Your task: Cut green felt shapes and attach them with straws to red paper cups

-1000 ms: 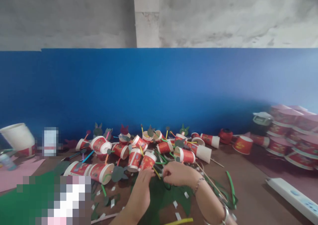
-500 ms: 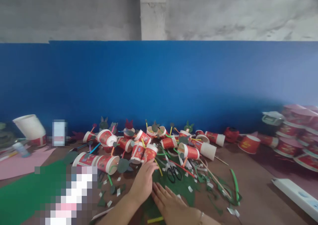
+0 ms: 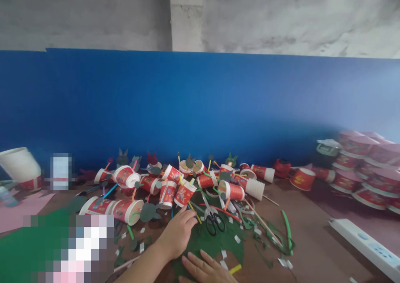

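Observation:
My left hand [image 3: 178,234] is low over the table with its fingers loosely bent. Its fingertips are beside a yellow strip [image 3: 198,217], and I see nothing held. Below it, my right hand [image 3: 204,270] lies palm down, fingers spread, at the edge of a green sheet [image 3: 218,245]. A short yellow piece [image 3: 235,269] lies to its right. Black-handled scissors [image 3: 215,224] rest on the green sheet beyond both hands. Just past my left fingers a red paper cup [image 3: 185,192] leans among other cups, next to another red cup [image 3: 167,194].
Several decorated red cups pile up before the blue panel [image 3: 200,100]. Green and white scraps and a wooden stick [image 3: 262,220] are scattered about. A white power strip [image 3: 365,243] and stacked red tubs [image 3: 353,179] are at right; a white tub [image 3: 20,164] is at left.
My view has shifted slightly right. My right hand has drawn back toward me and lower in view, away from my left hand. The short yellow piece now shows at its right.

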The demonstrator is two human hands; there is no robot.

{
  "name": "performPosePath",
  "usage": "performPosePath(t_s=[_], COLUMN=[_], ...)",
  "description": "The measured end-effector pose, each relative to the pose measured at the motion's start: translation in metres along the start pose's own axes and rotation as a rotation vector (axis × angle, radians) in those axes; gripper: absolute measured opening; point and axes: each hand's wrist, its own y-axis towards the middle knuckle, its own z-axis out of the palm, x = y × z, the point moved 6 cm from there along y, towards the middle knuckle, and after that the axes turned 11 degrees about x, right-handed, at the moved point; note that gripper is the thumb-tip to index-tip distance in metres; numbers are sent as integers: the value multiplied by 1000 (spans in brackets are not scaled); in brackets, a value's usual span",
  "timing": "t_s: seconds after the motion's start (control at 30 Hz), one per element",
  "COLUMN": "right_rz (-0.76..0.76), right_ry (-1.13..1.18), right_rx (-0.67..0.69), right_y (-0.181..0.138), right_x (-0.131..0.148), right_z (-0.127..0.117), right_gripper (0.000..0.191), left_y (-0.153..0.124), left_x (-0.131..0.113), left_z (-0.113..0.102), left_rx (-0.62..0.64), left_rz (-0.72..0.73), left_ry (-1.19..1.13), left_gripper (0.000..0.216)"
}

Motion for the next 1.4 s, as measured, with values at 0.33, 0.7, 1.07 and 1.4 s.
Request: performPosePath(t_s=[0.33,0.7,1.07,1.4], right_rz=[432,780,810,1057], right_ry=[278,193,266,255], right_rx=[11,-221,-88,136], right_y=[-46,-67,-4,-10], right_x=[-49,-103,-109,-111], right_z=[-38,-70,-73,-42], right_gripper=[22,16,16,51], left_y=[0,-5,-17,-10], left_x=[7,8,26,17], left_z=[6,6,-16,-7], left_rx=[4,-32,-317,-182], left_rz=[-46,-20,-286,-191], left_ry=[20,13,15,-32], left_gripper=[35,33,24,26])
